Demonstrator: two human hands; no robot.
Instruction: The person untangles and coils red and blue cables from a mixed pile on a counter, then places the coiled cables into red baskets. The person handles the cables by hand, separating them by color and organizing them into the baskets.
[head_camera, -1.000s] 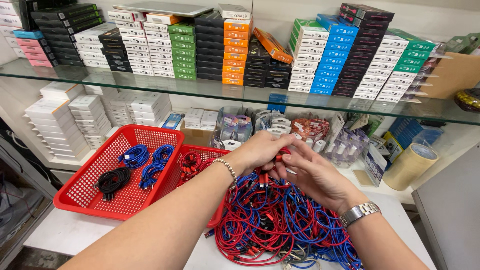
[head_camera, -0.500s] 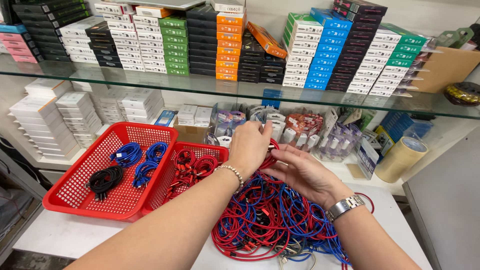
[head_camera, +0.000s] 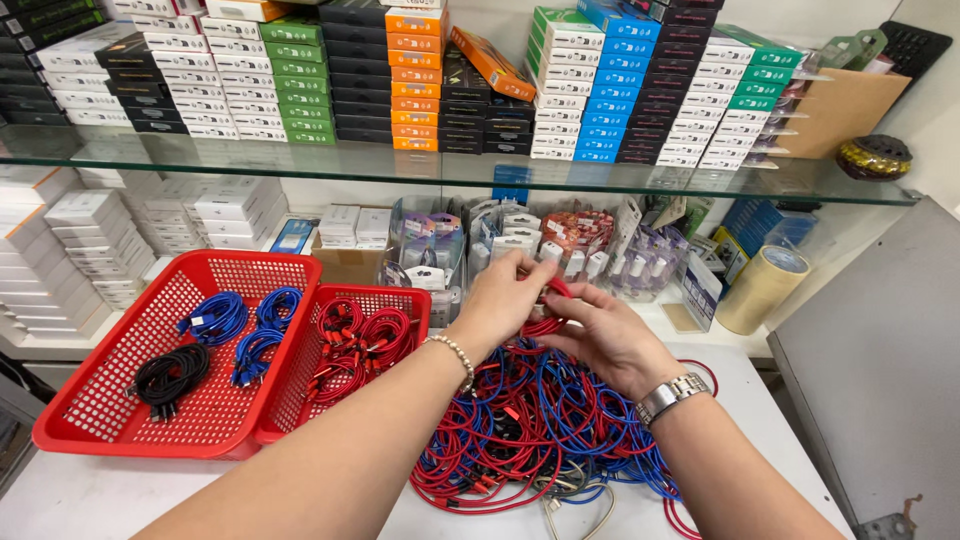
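So in that last half-second or so both hands had drifted a bit further from the body and up off the heap. The left hand (head_camera: 505, 295) and the right hand (head_camera: 600, 335) were meeting above the far edge of the tangled pile of red and blue cables (head_camera: 535, 420), and between them was one red cable (head_camera: 553, 300), pinched by the fingers of both hands, left thumb and forefinger closed on its upper end, right fingers curled round the loops just below. A moment before, the hands sat lower, right on the heap; now the red strand looked lifted partly clear, though its tail still ran down into the mess.

My read: one cable was getting worked loose from the rest (judging by how taut it hung, not fully free yet).

Left of the pile, touching it, the small red basket (head_camera: 410, 300) held coiled red cables (head_camera: 355, 340). Further left, the bigger red basket (head_camera: 120, 420) had blue coils (head_camera: 235, 325) and a black coil (head_camera: 170, 375). None of that had shifted. All of it sat on the white worktop (head_camera: 90, 495), with stacked boxes on the glass shelf (head_camera: 420, 170) at the far side and a roll of tape (head_camera: 762, 288) far right.
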